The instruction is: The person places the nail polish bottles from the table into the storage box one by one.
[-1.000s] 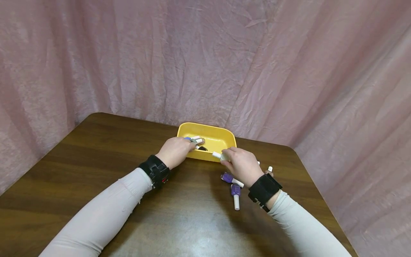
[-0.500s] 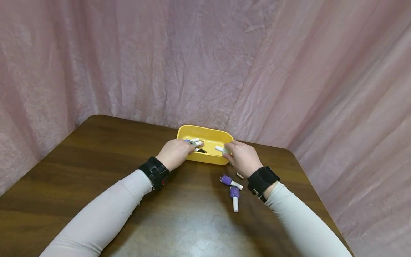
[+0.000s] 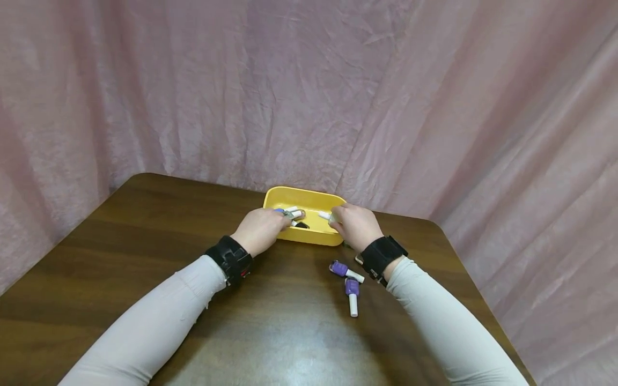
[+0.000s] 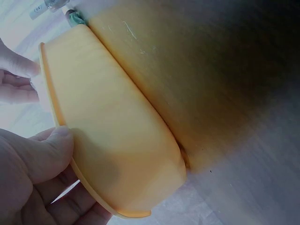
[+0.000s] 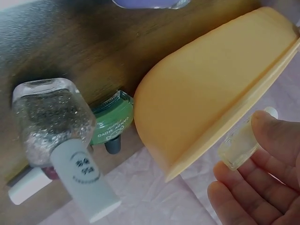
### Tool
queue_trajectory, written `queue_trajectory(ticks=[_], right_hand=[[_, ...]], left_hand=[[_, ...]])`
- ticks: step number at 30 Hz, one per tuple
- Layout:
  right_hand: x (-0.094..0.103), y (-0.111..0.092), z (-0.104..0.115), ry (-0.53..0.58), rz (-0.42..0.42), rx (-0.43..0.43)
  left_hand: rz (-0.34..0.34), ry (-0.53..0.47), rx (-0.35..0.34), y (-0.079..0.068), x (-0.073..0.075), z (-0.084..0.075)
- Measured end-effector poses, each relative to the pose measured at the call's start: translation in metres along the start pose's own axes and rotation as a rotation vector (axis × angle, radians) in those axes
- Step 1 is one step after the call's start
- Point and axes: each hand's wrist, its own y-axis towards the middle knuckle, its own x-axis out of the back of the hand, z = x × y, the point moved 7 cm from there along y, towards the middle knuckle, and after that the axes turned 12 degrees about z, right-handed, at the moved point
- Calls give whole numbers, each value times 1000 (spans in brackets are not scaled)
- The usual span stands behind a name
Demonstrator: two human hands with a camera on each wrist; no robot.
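Note:
My left hand (image 3: pixel 258 230) grips the near left rim of a yellow plastic bin (image 4: pixel 110 103), thumb outside and fingers inside. Over the bin's right end is my right hand (image 3: pixel 358 226). It pinches a clear nail polish bottle (image 5: pixel 240 144) between thumb and fingers, its white cap (image 3: pixel 324 215) pointing left over the bin. Several nail polish bottles (image 3: pixel 295 214) lie in the left part of the bin, partly hidden by the left hand.
Two purple nail polish bottles (image 3: pixel 339 268) lie on the wooden table (image 3: pixel 232 327) in front of the bin. Right of it, a silver glitter bottle (image 5: pixel 51 115) and a green bottle (image 5: pixel 112 121) lie close by. A pink curtain (image 3: pixel 299 96) hangs behind.
My right hand has moved from the bin's front right rim inward over the bin, carrying the clear nail polish bottle. The left hand keeps its hold on the rim.

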Motion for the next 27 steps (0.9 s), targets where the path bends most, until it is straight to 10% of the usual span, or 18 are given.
queue_trajectory(ticks=[27], right_hand=[[-38, 46, -13, 17, 227, -113]], left_hand=[[-41, -3, 12, -1, 5, -1]])
